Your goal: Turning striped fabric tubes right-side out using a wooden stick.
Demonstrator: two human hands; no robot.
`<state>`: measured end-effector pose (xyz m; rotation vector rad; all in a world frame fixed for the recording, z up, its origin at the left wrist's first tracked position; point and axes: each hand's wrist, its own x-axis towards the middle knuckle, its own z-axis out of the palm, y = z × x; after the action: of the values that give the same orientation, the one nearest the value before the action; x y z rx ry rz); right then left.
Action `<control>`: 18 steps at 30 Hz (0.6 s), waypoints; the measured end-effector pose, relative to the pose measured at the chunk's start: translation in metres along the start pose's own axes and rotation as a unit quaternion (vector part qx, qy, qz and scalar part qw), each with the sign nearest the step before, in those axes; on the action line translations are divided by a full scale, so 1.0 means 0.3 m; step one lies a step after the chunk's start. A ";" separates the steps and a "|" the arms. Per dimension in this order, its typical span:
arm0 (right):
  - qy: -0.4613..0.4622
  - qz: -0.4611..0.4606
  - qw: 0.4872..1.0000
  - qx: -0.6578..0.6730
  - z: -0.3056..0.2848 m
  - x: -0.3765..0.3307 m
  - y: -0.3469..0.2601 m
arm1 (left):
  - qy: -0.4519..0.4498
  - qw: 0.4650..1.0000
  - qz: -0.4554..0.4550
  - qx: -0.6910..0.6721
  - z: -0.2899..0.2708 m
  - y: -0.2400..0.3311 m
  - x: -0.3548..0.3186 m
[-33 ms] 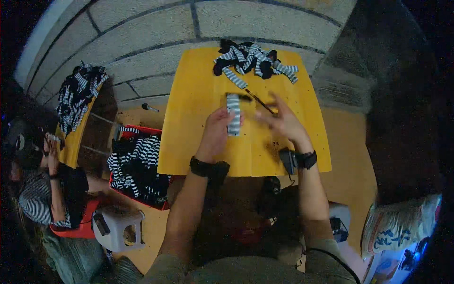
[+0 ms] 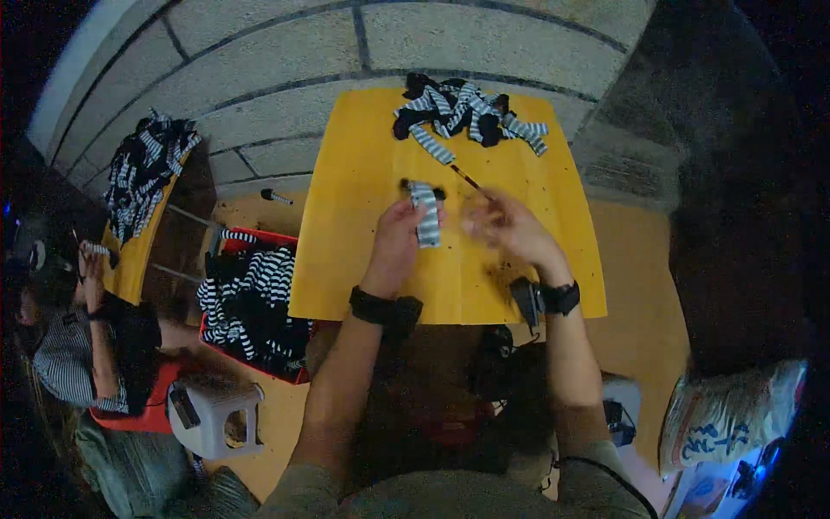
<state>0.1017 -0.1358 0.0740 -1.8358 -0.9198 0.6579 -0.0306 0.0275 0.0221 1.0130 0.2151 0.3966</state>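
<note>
My left hand [image 2: 397, 238] is closed on a grey-and-white striped sock [image 2: 427, 221] with black parts at its far end, held over the yellow table [image 2: 346, 164]. My right hand [image 2: 523, 235] is a little to the right, apart from the sock, its fingers curled and smeared by motion. A thin dark stick-like tool [image 2: 467, 177] juts from this hand toward the far left; its kind cannot be made out. Beyond both hands, a heap of striped and black socks [image 2: 471, 108] lies at the table's far edge.
A red crate [image 2: 298, 376] of striped socks stands on the floor, left of the table. Farther left, a person [image 2: 73, 355] handles a small striped piece beside another sock-laden yellow table [image 2: 138, 268]. A white stool [image 2: 220, 406] stands lower left, a printed sack [image 2: 731, 424] lower right.
My right hand's fingers have drawn in from a spread pose, and the hand has dropped slightly nearer. The black part at the sock's far end has shifted; my left hand keeps its hold.
</note>
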 end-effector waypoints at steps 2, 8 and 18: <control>-0.050 0.001 0.997 0.063 0.087 -0.006 0.007 | 0.040 0.995 0.049 -0.081 -0.029 -0.022 0.007; -0.012 -0.041 0.995 0.087 0.169 0.036 0.095 | 0.086 0.988 0.053 -0.121 0.013 -0.046 0.025; 0.035 -0.032 0.991 0.126 0.125 0.030 0.035 | 0.154 0.970 0.071 0.173 -0.004 -0.063 0.036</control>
<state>0.0817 -0.1121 0.0486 -1.5894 -0.8070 0.6349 -0.0169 0.0241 0.0056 1.3132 0.5058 0.6638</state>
